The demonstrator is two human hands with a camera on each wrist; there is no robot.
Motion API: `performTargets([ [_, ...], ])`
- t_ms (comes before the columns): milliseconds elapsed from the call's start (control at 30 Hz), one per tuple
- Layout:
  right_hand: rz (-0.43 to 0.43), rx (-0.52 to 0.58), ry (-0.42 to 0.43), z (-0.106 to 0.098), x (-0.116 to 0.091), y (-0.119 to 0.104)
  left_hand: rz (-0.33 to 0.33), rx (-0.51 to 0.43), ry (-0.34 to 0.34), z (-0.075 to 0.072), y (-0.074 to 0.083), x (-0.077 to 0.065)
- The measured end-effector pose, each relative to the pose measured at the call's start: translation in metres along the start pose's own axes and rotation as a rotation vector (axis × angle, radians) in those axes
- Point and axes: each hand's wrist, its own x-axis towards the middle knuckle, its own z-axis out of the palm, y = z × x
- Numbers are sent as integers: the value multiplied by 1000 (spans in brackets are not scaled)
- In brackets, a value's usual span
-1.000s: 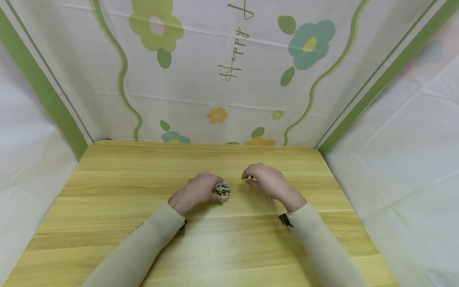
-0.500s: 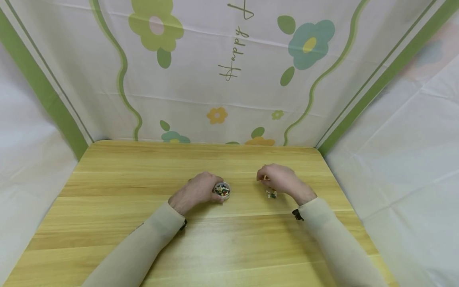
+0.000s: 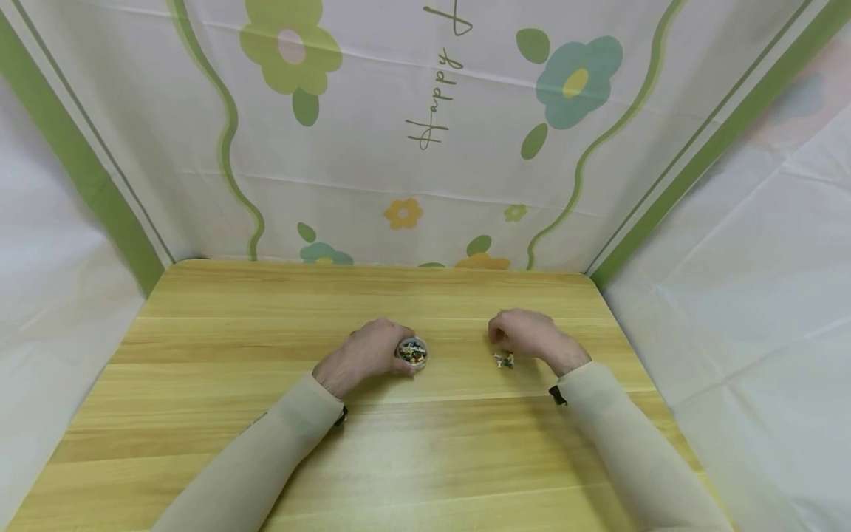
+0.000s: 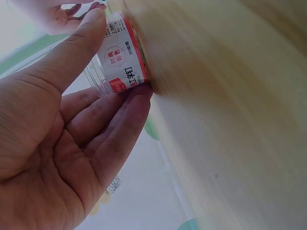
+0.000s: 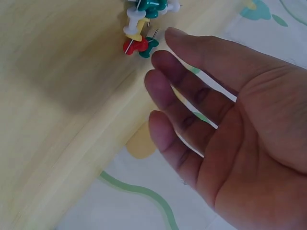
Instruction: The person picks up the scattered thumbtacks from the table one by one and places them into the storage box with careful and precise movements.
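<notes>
My left hand (image 3: 372, 351) grips a small clear jar (image 4: 122, 57) of push pins, thumb on one side and fingers on the other. The jar stands on the table with its top uncovered, a white and red label on its side. Through the mouth, many coloured pins show in the head view. To the right, my right hand (image 3: 532, 336) hovers low by a small heap of push pins (image 3: 503, 360). In the right wrist view its fingers are loosely bent with nothing between them. A red push pin (image 5: 135, 45) lies near the fingertips, among green, white and yellow ones.
The wooden table (image 3: 412, 458) runs back to a white cloth backdrop (image 3: 372, 148) printed with flowers and green lines. White cloth also hangs on the left and right sides.
My right hand has moved right, from near the jar to the heap of push pins, which was mostly hidden under it before. My left hand and the jar have stayed put.
</notes>
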Motion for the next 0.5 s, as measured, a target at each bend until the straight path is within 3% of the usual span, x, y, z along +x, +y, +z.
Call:
performTargets([
  [300, 14, 28, -46, 1, 0, 3, -4, 5, -1, 0, 1, 1],
  [500, -10, 24, -13, 7, 4, 3, 6, -2, 7, -1, 1, 0],
])
